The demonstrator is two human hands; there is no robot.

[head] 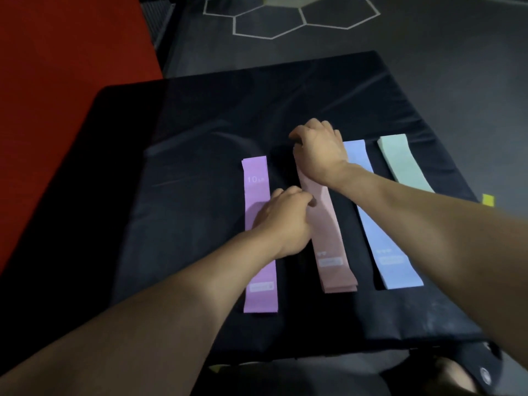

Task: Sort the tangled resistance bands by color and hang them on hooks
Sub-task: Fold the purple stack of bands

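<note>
Already the sorting looks largely done: the purple band (pixel 258 238), pink stack (pixel 328 232), blue band (pixel 374 212) and green band (pixel 405 162) lie flat in separate rows on the black mat (pixel 185 195). Nearer, the left hand (pixel 281 221) pinches the pink stack's left edge at mid-length; farther, the right hand (pixel 320 151) curls over its far end. Beyond the mat no hooks show, so hanging appears wholly undone.
</note>
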